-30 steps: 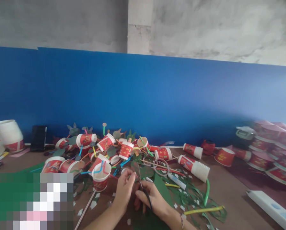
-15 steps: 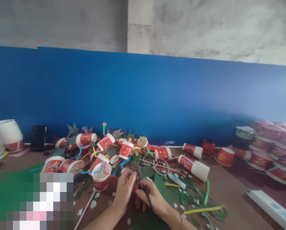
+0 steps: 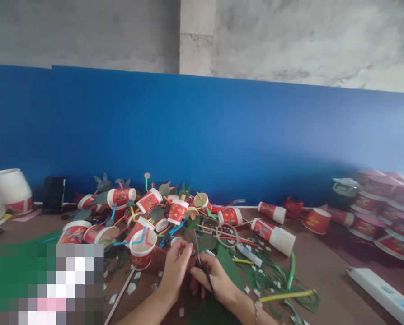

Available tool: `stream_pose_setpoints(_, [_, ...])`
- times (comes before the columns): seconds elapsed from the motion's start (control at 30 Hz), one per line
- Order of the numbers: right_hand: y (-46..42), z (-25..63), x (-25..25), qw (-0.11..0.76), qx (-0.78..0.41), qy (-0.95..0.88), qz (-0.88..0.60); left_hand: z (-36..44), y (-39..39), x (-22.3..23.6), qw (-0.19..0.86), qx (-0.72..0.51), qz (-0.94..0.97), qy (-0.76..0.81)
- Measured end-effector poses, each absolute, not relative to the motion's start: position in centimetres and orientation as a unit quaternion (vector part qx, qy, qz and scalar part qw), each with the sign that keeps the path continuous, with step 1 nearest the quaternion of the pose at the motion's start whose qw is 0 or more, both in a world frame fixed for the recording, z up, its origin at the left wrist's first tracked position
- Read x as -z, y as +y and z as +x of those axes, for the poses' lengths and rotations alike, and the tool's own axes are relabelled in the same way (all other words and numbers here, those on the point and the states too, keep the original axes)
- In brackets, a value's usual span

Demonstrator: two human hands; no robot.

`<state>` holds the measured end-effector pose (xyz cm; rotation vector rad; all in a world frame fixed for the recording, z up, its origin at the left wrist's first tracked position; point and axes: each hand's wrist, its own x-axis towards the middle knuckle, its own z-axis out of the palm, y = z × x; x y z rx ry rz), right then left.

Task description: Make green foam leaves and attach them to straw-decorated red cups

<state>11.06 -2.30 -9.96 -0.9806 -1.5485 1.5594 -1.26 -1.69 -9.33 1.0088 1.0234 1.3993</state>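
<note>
My right hand is closed round the black handle of a pair of scissors. Their narrow blades point up and away, close beside the fingertips of my left hand. Those fingers are pinched together; whatever is between them is too small or hidden to name. Just left of my left hand stands a red and white paper cup with bent straws on it. A dark green paper sheet lies beyond and right of my right hand, and green paper scraps are strewn farther right.
A heap of red paper cups with straws and green discs fills the back. Nearby lie a tape roll, a glue stick and stacked cups. A white power strip and piled cups are at right.
</note>
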Motion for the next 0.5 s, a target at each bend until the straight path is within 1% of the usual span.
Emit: stream_pose_setpoints(0.5, [-2.37,10.67,9.86,0.354,-0.601,-0.589,-0.410,-1.44,-1.47,9.61,0.562,-0.594,0.408,0.405])
